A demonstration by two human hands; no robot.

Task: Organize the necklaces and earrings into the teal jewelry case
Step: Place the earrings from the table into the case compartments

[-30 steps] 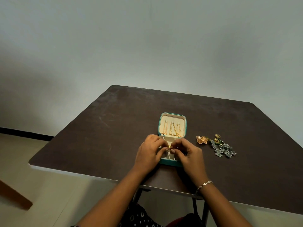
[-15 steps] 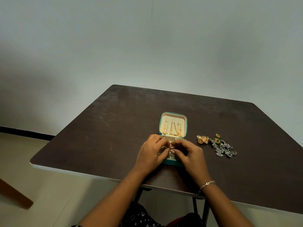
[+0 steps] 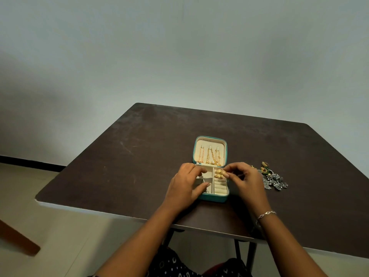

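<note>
A small square teal jewelry case [image 3: 214, 198] lies open near the front middle of a dark brown worktop [image 3: 139, 156]. Its cream-lined lid is folded back on the far side, and thin gold chain necklaces [image 3: 213, 156] hang on three hooks inside the lid. A pair of gold dome-shaped earrings [image 3: 219, 173] sits in the far-right compartment of the case's base, above a row of cream ring rolls.

The left hand [image 3: 184, 186] rests on the left half of the base with its fingers relaxed, thumb laid across a near compartment, holding nothing. The right hand [image 3: 247, 180], which wears a silver chain bracelet [image 3: 265, 214] at the wrist, is curled at the case's right rim. Its fingertips touch the gold earrings, but it is too small to tell whether they pinch one or only nudge it.

To the right of the case, loose on the worktop, lie green and gold earrings [image 3: 265, 168] and a tangle of silver-grey beaded earrings [image 3: 276, 181], not yet packed.

Likely risks:
- If the right fingers catch an earring as they lift away, it could tip out of its shallow compartment.
- The case looks light, so a push without the left hand steadying it could slide it and shake the necklaces off their hooks.
- The tangled silver pieces may lift together and drop.
- The right wrist, close beside that pile, could sweep it further from the case.
</note>
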